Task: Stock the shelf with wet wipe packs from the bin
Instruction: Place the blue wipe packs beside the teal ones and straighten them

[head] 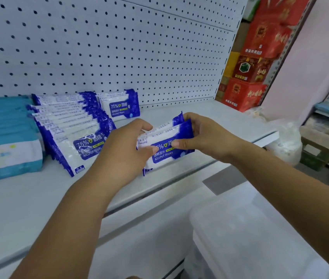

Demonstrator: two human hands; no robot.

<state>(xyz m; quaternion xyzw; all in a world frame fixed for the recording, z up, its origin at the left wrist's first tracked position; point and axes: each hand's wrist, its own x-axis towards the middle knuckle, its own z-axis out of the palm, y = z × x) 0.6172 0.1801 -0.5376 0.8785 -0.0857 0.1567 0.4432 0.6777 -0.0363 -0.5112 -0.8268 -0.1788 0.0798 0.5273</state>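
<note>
Head view: the left hand [127, 147] and right hand [201, 135] hold the held packs [166, 151] between them. The packs stand on their long edge on the shelf [210, 115], near its front edge. The left fingers are curled round the packs' left end, with the thumb on the front face. The right fingers [187, 118] wrap behind the right end while the right thumb presses the front, so both hands are clamped on the same bundle.

The step in hand looks like placing: the bundle is down on the shelf but not yet joined to the row [73, 127], which leans back toward the pegboard [119, 47] just to the left. The next move probably calls for sliding the bundle left until it meets the row, matching its lean, then letting go without tipping it.

Counts:
- Two packs in the hands, judging by the two top seams.
- About ten in the row, though the overlap makes an exact count unsure.
- One back pack [122, 106] upright against the pegboard.
- One block of teal packs [4, 137] toward the shelf's left end, number unclear.
- One pale bin [260, 234] below the front edge, contents not visible.
- Several red boxes [254, 57] past the right end.
</note>
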